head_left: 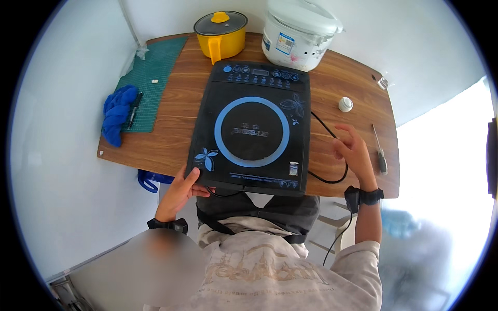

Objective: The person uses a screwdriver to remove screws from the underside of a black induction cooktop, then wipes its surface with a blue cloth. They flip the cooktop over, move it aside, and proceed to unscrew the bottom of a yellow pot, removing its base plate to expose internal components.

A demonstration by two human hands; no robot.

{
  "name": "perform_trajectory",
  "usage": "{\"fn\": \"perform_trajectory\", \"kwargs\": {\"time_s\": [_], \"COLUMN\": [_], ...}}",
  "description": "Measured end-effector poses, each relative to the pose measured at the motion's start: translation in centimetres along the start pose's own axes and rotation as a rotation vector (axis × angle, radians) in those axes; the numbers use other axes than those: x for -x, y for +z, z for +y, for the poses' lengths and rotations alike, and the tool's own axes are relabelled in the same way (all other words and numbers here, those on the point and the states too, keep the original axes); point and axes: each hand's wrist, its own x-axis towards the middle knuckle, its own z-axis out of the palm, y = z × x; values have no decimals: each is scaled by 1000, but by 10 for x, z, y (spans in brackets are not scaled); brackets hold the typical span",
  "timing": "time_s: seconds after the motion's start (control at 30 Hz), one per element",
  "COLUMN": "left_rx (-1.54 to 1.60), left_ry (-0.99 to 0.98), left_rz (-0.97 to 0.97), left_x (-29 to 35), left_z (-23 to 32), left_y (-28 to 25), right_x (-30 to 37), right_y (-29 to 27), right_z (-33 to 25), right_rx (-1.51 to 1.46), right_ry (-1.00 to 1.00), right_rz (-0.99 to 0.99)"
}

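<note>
A black induction cooktop (207, 124) with a blue ring lies at the table's middle, its near edge jutting past the table edge over my lap. My left hand (184, 189) grips its near left corner, thumb on top and fingers underneath. To the right of the cooktop, my right hand (355, 153) hovers over or rests by the black power cord (324, 124), fingers loosely bent and apart. The cord loops out from the cooktop's right side and passes partly behind those fingers; whether they touch it I cannot tell.
Behind the cooktop stand a yellow lidded pot (228, 42) and a white rice cooker (295, 39). A green cutting mat (150, 78), blue cloth (118, 111) and dark pen-like tool (134, 111) lie left. Rightward are a small white round piece (345, 104) and a screwdriver (382, 158).
</note>
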Motion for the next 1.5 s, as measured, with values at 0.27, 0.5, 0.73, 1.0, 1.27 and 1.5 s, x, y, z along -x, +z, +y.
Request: {"fn": "perform_trajectory", "kwargs": {"time_s": [0.27,0.5,0.73,1.0,1.27,1.5], "left_rx": [-291,-1103,-1387,-1410,-1165,-942], "left_ry": [10,639,435,424,1002,770], "left_rz": [58,939,1226,1417,1128,318], "left_x": [11,-22,-87,-82,-13,-3], "left_z": [24,75,109,139,215,154], "left_y": [-17,-219,-274,-345,-142,58], "right_x": [-2,8,16,30,36,26], "right_y": [-16,-25,-41,-37,-29,52], "right_z": [34,20,17,-3,-51,-137], "right_rx": [126,159,225,214,264,468], "right_ry": [21,-59,-114,-111,-236,-643], "right_rz": [59,100,269,261,266,-16]}}
